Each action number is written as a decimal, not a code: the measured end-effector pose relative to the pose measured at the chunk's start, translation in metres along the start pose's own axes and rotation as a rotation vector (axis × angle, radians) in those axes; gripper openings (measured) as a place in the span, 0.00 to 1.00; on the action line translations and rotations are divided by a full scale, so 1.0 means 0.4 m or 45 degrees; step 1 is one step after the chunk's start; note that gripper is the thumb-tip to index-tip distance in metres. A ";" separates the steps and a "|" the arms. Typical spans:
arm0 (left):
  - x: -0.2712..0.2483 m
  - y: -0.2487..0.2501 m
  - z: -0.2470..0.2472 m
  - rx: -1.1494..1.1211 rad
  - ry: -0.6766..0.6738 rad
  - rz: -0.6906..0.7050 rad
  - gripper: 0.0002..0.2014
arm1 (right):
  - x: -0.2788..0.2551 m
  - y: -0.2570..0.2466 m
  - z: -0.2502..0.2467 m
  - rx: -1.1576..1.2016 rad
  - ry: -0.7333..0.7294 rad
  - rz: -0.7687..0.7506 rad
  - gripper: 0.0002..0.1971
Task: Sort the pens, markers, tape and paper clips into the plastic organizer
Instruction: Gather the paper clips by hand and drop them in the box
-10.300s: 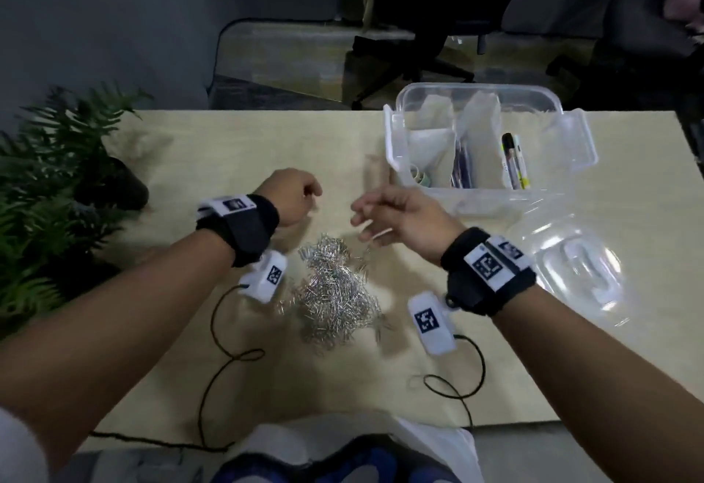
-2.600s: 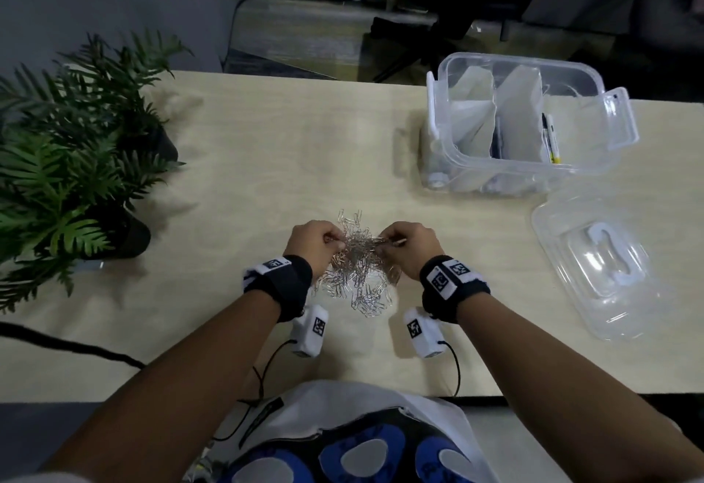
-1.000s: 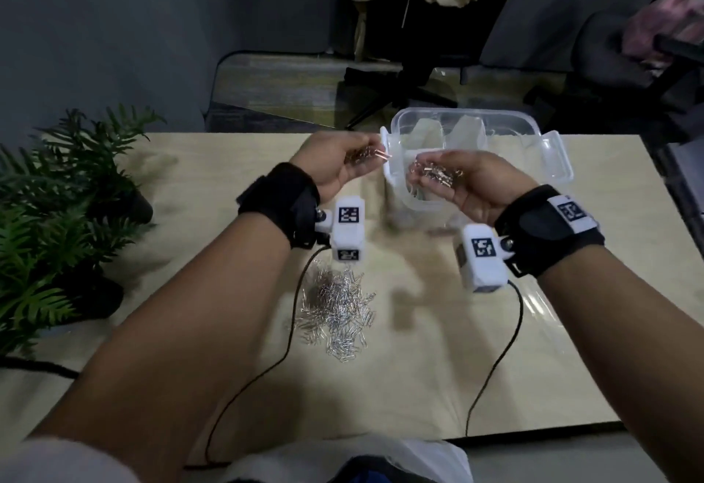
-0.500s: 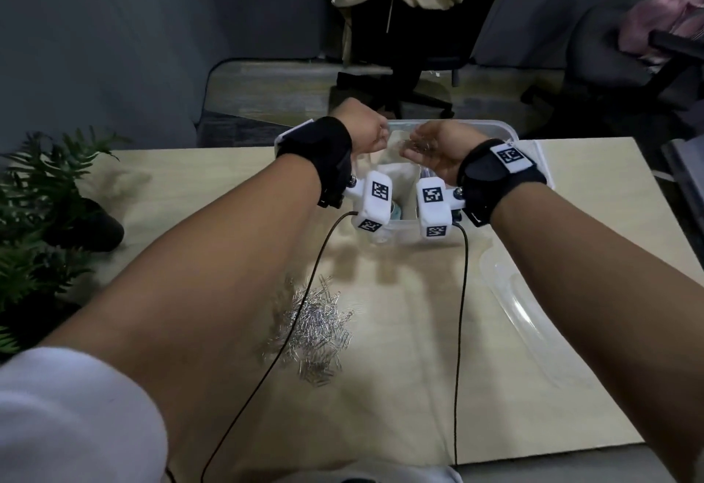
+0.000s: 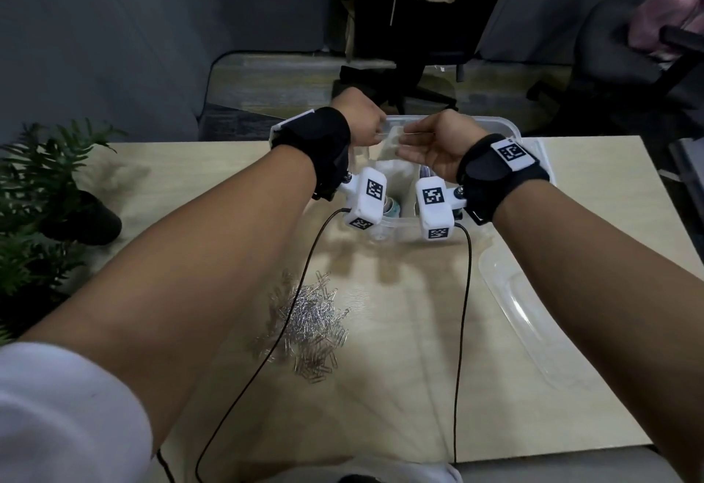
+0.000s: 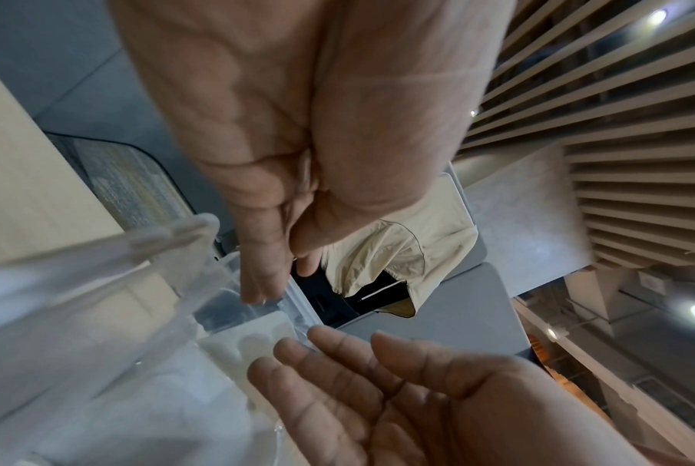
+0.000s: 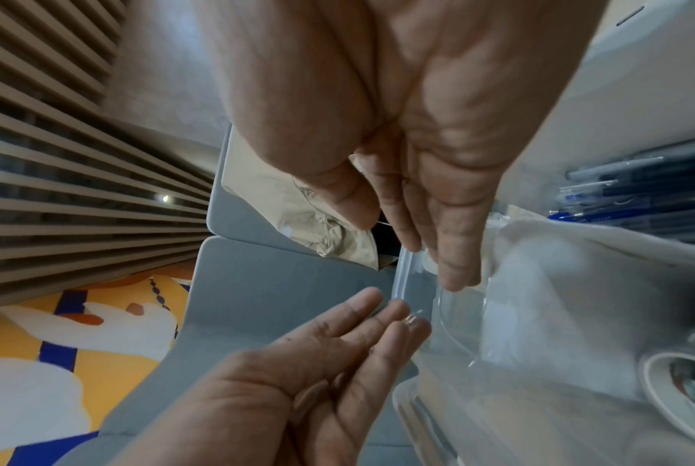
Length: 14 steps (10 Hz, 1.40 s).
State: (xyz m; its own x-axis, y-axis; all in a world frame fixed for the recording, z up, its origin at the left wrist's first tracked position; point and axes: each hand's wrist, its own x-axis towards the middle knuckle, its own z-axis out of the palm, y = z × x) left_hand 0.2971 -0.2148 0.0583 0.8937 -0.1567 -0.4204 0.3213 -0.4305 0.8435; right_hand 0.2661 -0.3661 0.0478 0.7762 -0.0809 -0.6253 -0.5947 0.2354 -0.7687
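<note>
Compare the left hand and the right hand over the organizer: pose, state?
The left hand shows its back to the head camera, fingers pointing down; the right hand is turned palm-up. The left hand sits at the plastic organizer's far-left corner; the right hand sits nearer the middle of the far rim. Shared: both are open with straight fingers and no grip on anything, above the far end, while a pile of paper clips lies on the table.

The table (image 5: 400, 387) looks like pale, smooth wood. The organizer (image 5: 506, 128) and its lid (image 5: 533, 330) are clear, shiny plastic. The paper clips (image 5: 312, 326) are shiny silver metal.
</note>
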 end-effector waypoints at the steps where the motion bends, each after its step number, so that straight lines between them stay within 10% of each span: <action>1: -0.014 -0.002 -0.013 -0.065 -0.005 0.018 0.15 | -0.020 -0.001 0.013 -0.101 0.018 -0.067 0.11; 4: -0.106 -0.035 -0.064 -0.243 0.051 0.124 0.13 | -0.196 0.051 0.084 -0.111 -0.102 -0.340 0.09; 6: -0.180 -0.393 -0.155 0.725 0.056 0.124 0.11 | -0.264 0.325 0.076 -0.665 -0.455 -0.238 0.09; 8: -0.261 -0.680 -0.132 1.420 -0.309 0.156 0.47 | -0.205 0.531 0.079 -1.645 -0.345 -0.407 0.25; 10: -0.367 -0.719 -0.055 1.439 -0.389 0.206 0.50 | -0.195 0.627 0.160 -2.047 -0.466 -0.342 0.52; 12: -0.435 -0.734 -0.058 1.206 -0.579 0.317 0.48 | -0.239 0.687 0.177 -1.904 -0.592 -0.392 0.47; 14: -0.485 -0.774 -0.152 1.086 -0.238 0.159 0.53 | -0.296 0.665 0.076 -1.794 -0.175 -0.407 0.42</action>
State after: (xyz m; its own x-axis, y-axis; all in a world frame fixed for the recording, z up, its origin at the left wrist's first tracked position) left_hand 0.0431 0.0030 -0.1010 0.8170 -0.3577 -0.4524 -0.1854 -0.9057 0.3813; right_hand 0.0226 -0.2643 -0.0785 0.8780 0.1641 -0.4496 -0.0410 -0.9101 -0.4123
